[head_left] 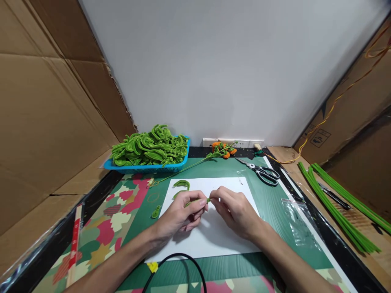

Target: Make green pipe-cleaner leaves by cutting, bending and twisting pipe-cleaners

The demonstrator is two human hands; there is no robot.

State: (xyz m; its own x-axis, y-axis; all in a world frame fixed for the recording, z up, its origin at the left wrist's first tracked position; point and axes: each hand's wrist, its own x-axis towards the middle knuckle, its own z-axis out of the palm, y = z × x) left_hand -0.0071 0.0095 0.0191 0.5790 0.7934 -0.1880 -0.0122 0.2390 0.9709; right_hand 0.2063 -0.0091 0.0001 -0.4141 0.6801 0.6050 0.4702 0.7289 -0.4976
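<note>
Both hands meet above a white sheet of paper (220, 244) in the middle of the table. My left hand (186, 211) pinches a green fuzzy pipe cleaner piece (208, 200) between thumb and fingers. At the tip of that same piece, my right hand (233, 209) has its thumb and forefinger closed; much of the piece is hidden by the fingers. Behind my left hand, curled green pipe cleaner leaves (182, 184) lie on the paper. A small looped green piece (155, 212) rests left of the sheet.
A blue basket (146, 168) heaped with green leaf shapes stands at back left. Behind the paper lies a stem with orange flowers (224, 149). Scissors (265, 174), a plastic bag (301, 224) and long green pipe cleaners (336, 211) are on the right. A black cable (180, 255) loops in front.
</note>
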